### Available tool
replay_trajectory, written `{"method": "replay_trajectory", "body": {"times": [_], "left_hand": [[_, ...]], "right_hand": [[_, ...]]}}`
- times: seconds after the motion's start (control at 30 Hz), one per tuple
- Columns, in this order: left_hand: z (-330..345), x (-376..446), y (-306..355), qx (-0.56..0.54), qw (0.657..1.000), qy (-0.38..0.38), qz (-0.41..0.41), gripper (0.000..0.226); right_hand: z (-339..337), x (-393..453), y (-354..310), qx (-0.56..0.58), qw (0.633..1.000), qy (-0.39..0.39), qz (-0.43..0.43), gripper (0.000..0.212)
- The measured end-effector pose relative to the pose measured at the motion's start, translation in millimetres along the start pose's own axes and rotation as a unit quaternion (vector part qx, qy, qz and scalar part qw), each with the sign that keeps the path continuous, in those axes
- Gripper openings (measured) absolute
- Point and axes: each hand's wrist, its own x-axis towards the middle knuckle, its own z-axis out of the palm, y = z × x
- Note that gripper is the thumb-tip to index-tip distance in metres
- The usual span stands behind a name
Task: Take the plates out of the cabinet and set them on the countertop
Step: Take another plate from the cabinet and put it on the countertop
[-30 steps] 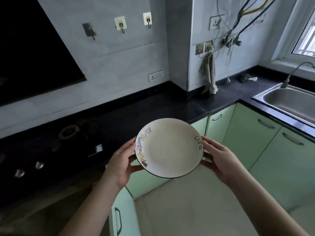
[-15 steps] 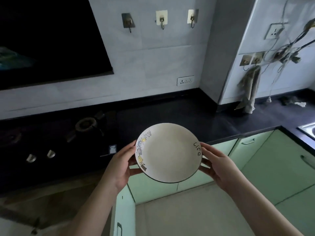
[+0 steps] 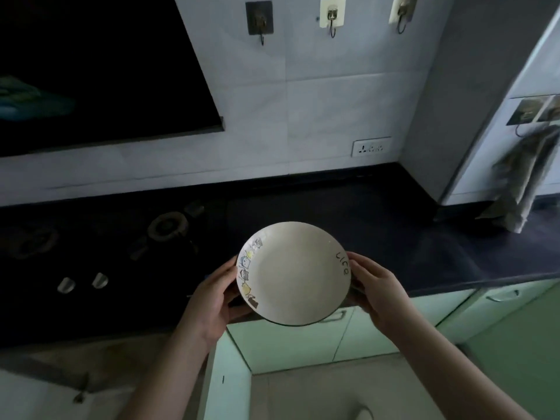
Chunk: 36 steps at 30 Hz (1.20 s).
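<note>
Both hands hold one cream plate (image 3: 293,277) in the air above the front edge of the dark desk (image 3: 378,237). The left hand (image 3: 212,301) grips the plate's cartoon-printed rim; the right hand (image 3: 375,291) grips the opposite rim beside the lettering. Left of the plate a stove burner (image 3: 166,228) sits on the desk, and pale green cabinet doors (image 3: 394,322) show below it.

We see one round cream plate (image 3: 294,274), dark-rimmed, with small cartoon figures along its left edge and handwritten lettering on its right, tilted toward us, held above the black bench's (image 3: 409,237) front edge.
</note>
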Motion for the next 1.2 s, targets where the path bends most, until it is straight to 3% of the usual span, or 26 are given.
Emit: {"method": "replay_trajectory", "body": {"times": [0.4,0.7,1.2], "left_hand": [[59.8,89.6,9.1,0.014,0.997,0.08,-0.005,0.031],[38.2,133.1,7.4,0.02,0.99,0.136,-0.031,0.03],[-46.7,263.0,-3.9,0.046,0.987,0.065,-0.142,0.03]], "right_hand": [[-35.4,143.0,-35.6,-0.011,0.994,-0.091,0.052,0.021],[-8.3,207.1,-20.5,-0.049,0.987,-0.12,0.09,0.021],[64.8,311.7,46.5,-0.074,0.984,0.006,0.16,0.017]]}}
